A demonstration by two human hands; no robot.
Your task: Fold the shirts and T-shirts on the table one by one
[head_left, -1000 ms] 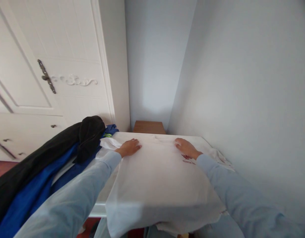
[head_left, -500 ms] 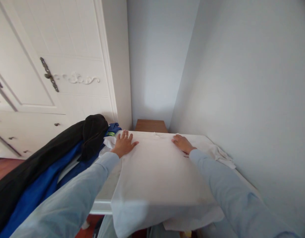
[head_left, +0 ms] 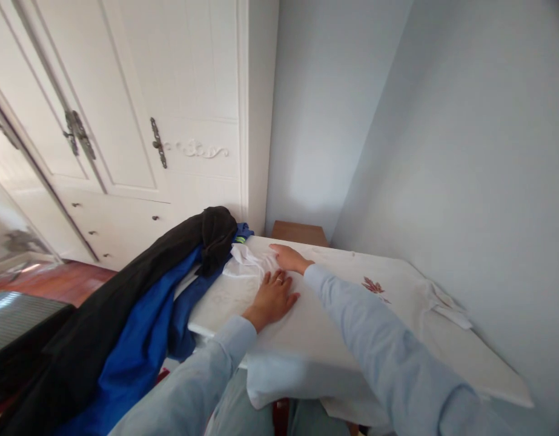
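Observation:
A white shirt (head_left: 315,321) with a dark red leaf print lies spread over a white table (head_left: 211,306), its lower part hanging over the front edge. My left hand (head_left: 272,298), a ring on one finger, rests on the shirt's left side with its fingers apart. Just beyond it, my right hand (head_left: 289,258) touches the cloth near the bunched left sleeve (head_left: 249,259); its fingers are close together, and whether they pinch the fabric is unclear. The other sleeve (head_left: 447,306) lies crumpled near the wall.
Black (head_left: 170,248) and blue (head_left: 138,339) garments are heaped along the table's left side. Behind stands a white wardrobe (head_left: 206,79) with metal handles. A brown wooden piece (head_left: 300,232) sits in the corner by the grey wall (head_left: 465,151).
The view has turned left. My right hand has crossed from the shirt's right side to its left sleeve area, uncovering the leaf print. My left hand has moved nearer to me along the shirt.

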